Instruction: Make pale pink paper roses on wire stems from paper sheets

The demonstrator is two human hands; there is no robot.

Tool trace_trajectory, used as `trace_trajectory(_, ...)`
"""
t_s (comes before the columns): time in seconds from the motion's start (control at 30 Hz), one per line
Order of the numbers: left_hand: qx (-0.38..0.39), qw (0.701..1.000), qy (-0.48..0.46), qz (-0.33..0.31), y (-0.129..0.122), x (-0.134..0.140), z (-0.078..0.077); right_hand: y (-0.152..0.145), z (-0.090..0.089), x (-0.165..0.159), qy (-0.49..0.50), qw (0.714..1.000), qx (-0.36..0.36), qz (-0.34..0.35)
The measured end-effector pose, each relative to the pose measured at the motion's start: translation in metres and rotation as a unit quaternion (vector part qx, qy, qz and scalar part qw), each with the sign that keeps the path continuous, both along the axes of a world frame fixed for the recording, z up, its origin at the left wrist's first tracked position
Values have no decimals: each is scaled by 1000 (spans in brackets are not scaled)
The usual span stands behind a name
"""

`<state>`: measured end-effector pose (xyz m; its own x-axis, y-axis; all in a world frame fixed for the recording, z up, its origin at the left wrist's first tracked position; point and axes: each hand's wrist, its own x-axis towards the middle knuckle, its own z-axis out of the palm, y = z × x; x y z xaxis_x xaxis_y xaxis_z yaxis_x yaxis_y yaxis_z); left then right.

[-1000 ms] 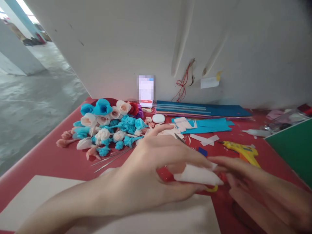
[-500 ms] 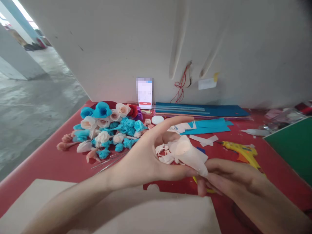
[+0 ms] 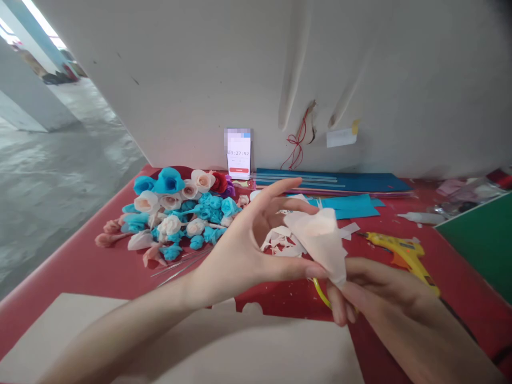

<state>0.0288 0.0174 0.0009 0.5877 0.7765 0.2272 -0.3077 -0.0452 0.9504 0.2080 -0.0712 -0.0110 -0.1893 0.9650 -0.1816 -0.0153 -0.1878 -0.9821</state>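
Observation:
A pale cream paper rose (image 3: 322, 232) is between my hands, its petals flaring up and its narrow base pointing down. My right hand (image 3: 372, 293) pinches that base. My left hand (image 3: 248, 245) is open in a wide C, thumb tip against the lower side of the rose and index finger raised clear; some fingers are partly hidden behind the petals. White paper scraps (image 3: 282, 242) lie on the table behind my left hand. Below the rose, a yellow loop-shaped handle (image 3: 320, 293) shows partly, mostly covered by my right hand.
Finished paper flowers (image 3: 172, 213) are heaped at left, near thin metal wires (image 3: 182, 264). A phone (image 3: 239, 154) leans on the wall. Blue paper strips (image 3: 348, 205) lie behind. A yellow glue gun (image 3: 400, 253) and green board (image 3: 480, 245) are at right. Cream sheet (image 3: 240, 352) in front.
The paper rose has turned more upright and moved slightly right, uncovering more white scraps. My left index finger has lifted a little.

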Motion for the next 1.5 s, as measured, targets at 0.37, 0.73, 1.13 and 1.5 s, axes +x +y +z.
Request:
trace_trajectory(0.37,156,985,67,29,-2,4,-3,-2,-6,-5,68,997,9,-22)
trace_trajectory(0.73,148,983,105,22,-4,4,-5,-1,0,-19,95,991,-13,-91)
trace_trajectory(1.13,148,981,124,-6,-3,3,-7,-3,2,-29,45,982,-17,-185)
trace_trajectory(1.5,68,992,88,-54,-4,0,-4,-3,-7,-9,80,996,30,-28)
